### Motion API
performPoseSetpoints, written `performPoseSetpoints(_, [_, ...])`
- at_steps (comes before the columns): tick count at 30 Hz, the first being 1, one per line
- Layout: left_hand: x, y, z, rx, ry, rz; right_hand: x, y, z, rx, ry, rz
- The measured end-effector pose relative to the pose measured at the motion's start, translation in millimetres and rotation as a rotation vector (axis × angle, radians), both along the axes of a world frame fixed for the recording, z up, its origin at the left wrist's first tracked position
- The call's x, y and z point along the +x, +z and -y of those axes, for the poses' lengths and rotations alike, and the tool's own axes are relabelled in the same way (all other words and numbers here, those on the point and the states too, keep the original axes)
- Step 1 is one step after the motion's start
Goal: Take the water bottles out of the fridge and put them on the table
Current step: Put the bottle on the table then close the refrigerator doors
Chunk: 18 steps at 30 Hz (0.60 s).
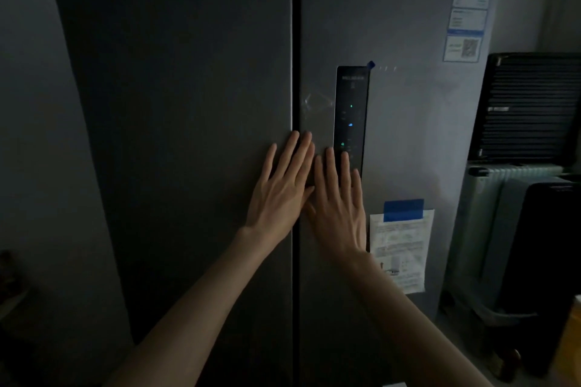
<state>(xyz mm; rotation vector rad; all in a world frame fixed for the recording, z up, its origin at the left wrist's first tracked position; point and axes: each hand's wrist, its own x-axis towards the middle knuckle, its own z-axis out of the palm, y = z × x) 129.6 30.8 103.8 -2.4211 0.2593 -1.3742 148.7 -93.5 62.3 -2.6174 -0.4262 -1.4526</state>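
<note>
Fridge (pixel 188 104) with two closed doors, seen in dim light from the head camera; its contents are hidden and no bottles show. Left hand (pixel 279 185) lies flat with straight, spread fingers on the left door at the centre seam (pixel 295 41), and right hand (pixel 339 210) lies flat likewise on the right door, fingertips over the lower end of the one lit control panel (pixel 350 110); neither grasps anything, and the thumbs overlap at the seam. Two paper items are stuck on the right door: a label (pixel 470 6) at top and a taped sheet (pixel 401 248) just right of the right wrist.
</note>
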Motion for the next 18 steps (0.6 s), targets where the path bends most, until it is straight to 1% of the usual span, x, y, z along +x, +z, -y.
performPoseSetpoints(4, [-3.7, 2.8, 0.4, -0.01, -0.02, -0.038, -5.8, 1.4, -2.1, 0.029, 0.006, -0.001])
performPoseSetpoints(7, [-11.0, 8.7, -1.9, -0.028, -0.086, -0.071, -11.5, 0.8, 2.1, 0.047, 0.023, 0.007])
performPoseSetpoints(9, [-16.7, 12.5, -3.7, -0.079, -0.144, -0.086, -15.4, 3.2, 4.5, 0.05, 0.04, 0.0])
performPoseSetpoints(14, [-37.3, 15.0, -4.7, -0.271, -0.334, -0.121, -29.3, 10.8, 7.2, 0.061, 0.112, 0.008])
performPoseSetpoints(16, [-48.0, 17.6, -7.6, -0.412, -0.425, -0.15, -38.6, 17.1, 11.4, 0.089, 0.172, -0.001])
performPoseSetpoints(18, [-66.6, 21.7, -6.6, -0.598, -0.575, -0.186, -54.3, 24.6, 10.5, 0.166, 0.291, -0.001])
